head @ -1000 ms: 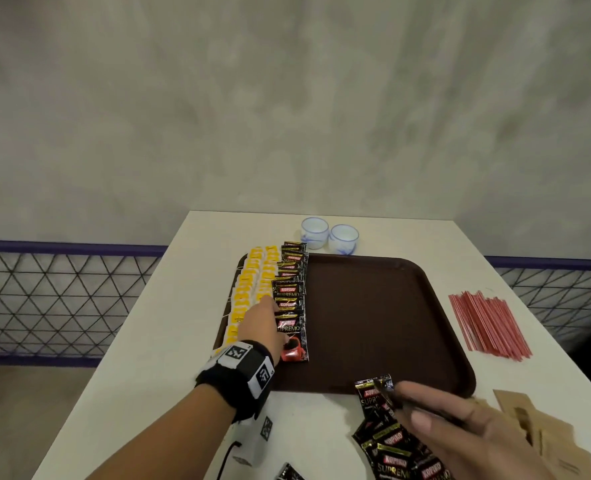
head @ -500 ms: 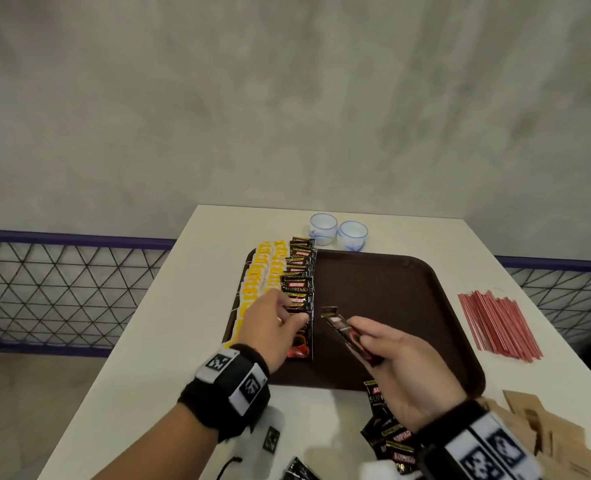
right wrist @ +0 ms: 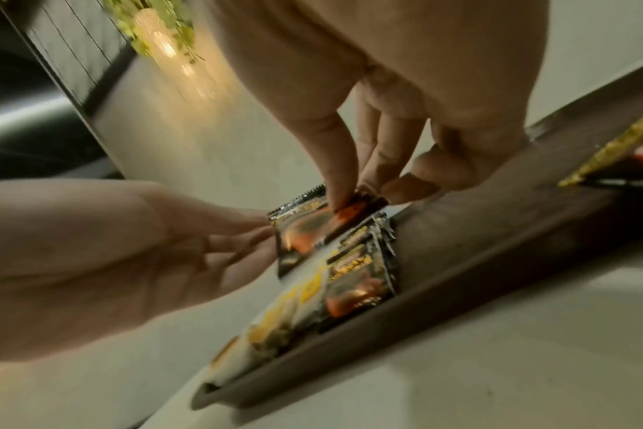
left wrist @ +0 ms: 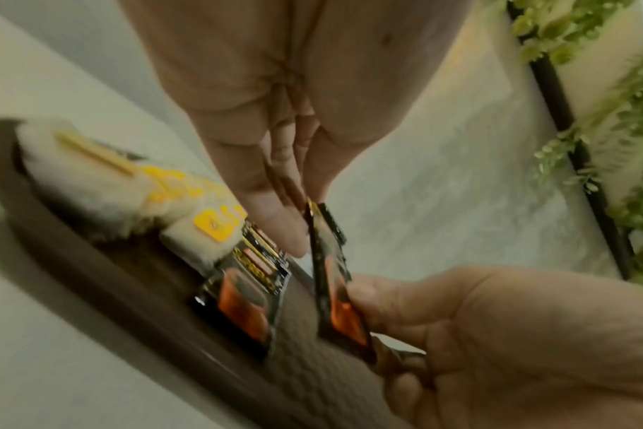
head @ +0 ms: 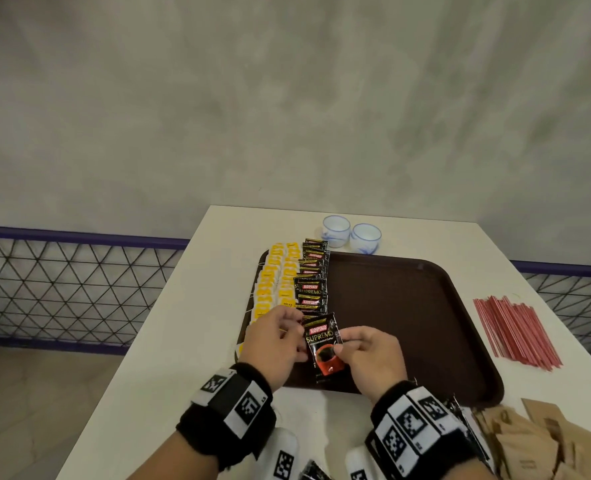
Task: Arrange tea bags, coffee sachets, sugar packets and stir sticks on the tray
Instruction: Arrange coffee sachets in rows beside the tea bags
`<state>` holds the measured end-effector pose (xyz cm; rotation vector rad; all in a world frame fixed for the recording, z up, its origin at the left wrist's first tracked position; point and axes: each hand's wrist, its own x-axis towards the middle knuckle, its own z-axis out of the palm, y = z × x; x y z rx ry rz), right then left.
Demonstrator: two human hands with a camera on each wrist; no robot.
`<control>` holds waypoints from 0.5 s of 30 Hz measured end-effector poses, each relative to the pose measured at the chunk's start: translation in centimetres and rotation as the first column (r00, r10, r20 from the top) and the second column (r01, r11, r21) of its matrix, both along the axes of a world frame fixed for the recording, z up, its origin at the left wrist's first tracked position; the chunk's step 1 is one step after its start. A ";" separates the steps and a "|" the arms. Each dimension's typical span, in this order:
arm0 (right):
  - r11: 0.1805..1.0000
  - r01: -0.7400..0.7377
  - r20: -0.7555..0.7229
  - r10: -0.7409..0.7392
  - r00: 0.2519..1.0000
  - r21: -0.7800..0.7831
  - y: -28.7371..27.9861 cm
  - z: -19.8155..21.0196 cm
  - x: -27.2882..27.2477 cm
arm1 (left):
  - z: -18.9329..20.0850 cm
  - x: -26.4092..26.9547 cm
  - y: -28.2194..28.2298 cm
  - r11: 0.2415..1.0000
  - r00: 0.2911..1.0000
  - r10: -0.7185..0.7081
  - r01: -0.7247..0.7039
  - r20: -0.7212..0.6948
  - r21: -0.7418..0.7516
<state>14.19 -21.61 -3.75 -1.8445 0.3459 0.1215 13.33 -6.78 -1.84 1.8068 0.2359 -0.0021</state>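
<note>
A brown tray (head: 425, 306) holds a column of yellow tea bags (head: 273, 282) along its left side, with a column of black coffee sachets (head: 313, 282) beside it. Over the near end of that column both hands hold one black coffee sachet (head: 323, 344) face up, slightly tilted. My left hand (head: 299, 336) pinches its left edge and top corner (left wrist: 314, 212). My right hand (head: 339, 344) pinches its right side between thumb and fingers (right wrist: 340, 185). Red stir sticks (head: 515, 330) lie on the table right of the tray. Brown sugar packets (head: 546, 441) are heaped at the near right.
Two small white-and-blue cups (head: 351, 232) stand behind the tray. Loose coffee sachets (head: 313, 474) lie at the near table edge under my wrists. The white table (head: 169, 358) ends on the left above a mesh railing (head: 72, 285).
My right hand carried the sachet left to the near end of the coffee column and turned it face up. My left hand took hold of its left edge.
</note>
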 end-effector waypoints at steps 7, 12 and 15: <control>0.980 0.006 -0.148 -0.035 0.988 -0.197 0.9 -2.6 2.3 | -0.6 -3.3 4.0 0.981 0.993 -0.056 0.036 0.099 0.192; 0.956 -0.011 -0.137 -0.031 0.990 -0.294 1.8 -2.9 2.7 | -1.1 -7.3 5.5 0.953 0.988 -0.147 0.128 0.051 0.275; 0.945 -0.025 -0.140 -0.023 0.990 -0.325 2.0 -2.9 2.7 | -1.4 -8.8 5.3 0.933 0.982 -0.188 0.173 0.019 0.317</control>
